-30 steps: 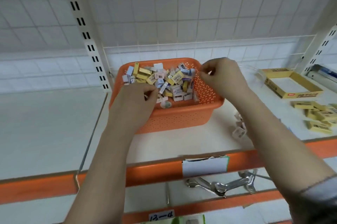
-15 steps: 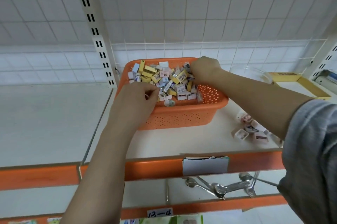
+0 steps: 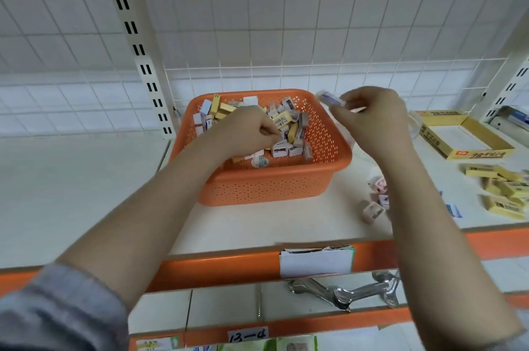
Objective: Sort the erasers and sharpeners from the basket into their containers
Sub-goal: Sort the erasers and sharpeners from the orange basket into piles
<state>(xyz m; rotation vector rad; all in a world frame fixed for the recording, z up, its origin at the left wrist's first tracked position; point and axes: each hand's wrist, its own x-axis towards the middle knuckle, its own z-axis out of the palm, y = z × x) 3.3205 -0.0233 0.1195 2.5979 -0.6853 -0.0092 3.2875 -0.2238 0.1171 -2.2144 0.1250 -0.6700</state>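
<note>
Over the orange basket [image 3: 266, 179] on the shelf, her right hand [image 3: 369, 116] pinches a small eraser [image 3: 330, 99]; left hand [image 3: 243, 130] curls among the pile, grasp unclear. Light, rigid pieces, probably best pinched by the sides.

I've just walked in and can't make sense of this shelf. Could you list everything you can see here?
Basket: one, orange, perforated, mid-shelf.
Erasers and sharpeners: many, yellow, white and grey, heaped in the basket.
Yellow box: one, open, right rear of the shelf.
Yellow erasers: several, loose, in front of the box.
Small pieces: a few, pinkish-white, on the shelf right of the basket; type unclear.
Shelf: white top, orange front edge.
Label: one, white, on that edge.
Metal clips: silvery, on the shelf below.
Left hand: in the basket, fingers curled among the pieces.
Right hand: beside the basket's right rim, pinching a small white piece.
</note>
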